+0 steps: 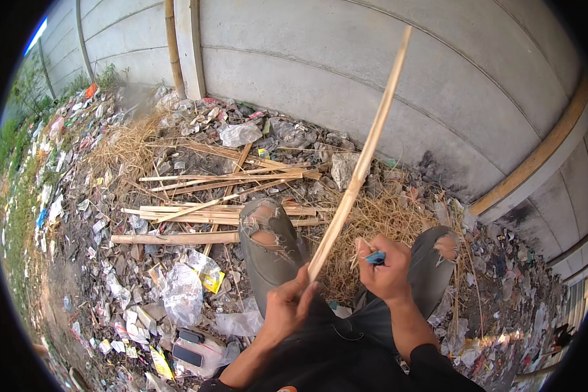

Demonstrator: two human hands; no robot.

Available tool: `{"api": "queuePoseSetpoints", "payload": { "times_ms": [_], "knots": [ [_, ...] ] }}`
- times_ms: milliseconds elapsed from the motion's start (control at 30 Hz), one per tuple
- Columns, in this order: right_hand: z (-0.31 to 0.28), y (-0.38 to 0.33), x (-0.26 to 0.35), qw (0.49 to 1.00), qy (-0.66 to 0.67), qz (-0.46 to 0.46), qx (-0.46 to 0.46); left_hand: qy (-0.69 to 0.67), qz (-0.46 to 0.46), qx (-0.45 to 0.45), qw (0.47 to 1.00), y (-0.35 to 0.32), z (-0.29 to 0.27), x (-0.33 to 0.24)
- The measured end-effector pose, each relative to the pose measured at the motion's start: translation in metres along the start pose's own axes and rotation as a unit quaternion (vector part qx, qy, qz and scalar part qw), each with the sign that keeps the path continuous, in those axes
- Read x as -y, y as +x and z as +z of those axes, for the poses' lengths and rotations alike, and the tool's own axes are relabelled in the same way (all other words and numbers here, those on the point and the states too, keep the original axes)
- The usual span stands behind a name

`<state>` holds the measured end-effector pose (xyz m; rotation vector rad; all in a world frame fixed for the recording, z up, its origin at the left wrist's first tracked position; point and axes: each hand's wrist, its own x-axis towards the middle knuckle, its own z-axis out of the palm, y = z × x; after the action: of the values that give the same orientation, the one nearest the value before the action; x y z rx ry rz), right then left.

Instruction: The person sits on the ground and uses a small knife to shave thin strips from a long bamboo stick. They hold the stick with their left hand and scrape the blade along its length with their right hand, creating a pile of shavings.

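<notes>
My left hand (290,302) grips the lower end of a long, pale split bamboo strip (361,168). The strip rises at a slant, its far tip in front of the grey wall. To the right of it, above my right thigh, my right hand (387,271) is closed around a small blue object (375,257). Most of that object is hidden in the fist, so its kind cannot be made out. Thin pale slivers show beside the fingers. The two hands are apart, and the right one does not touch the strip.
Several split bamboo strips (196,213) lie piled left of my knees, with a thicker bamboo piece (175,239) nearest. Straw-like shavings (395,222) lie between my knees. Litter covers the ground. A plastic container (199,353) stands lower left. A concrete panel wall (294,52) rises ahead.
</notes>
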<state>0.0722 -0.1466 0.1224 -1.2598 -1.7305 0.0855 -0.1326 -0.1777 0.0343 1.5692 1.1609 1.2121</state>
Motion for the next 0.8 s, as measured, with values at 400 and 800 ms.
{"api": "queuePoseSetpoints", "payload": {
  "times_ms": [400,800],
  "knots": [
    [0.007,0.007,-0.008,0.970,0.169,0.177,0.001,-0.295,-0.035,-0.017,0.955,0.031,-0.021,0.007],
    [-0.062,0.032,-0.048,0.986,0.124,0.113,-0.003,-0.092,0.182,0.034,0.978,0.053,0.153,-0.031]
  ]
}}
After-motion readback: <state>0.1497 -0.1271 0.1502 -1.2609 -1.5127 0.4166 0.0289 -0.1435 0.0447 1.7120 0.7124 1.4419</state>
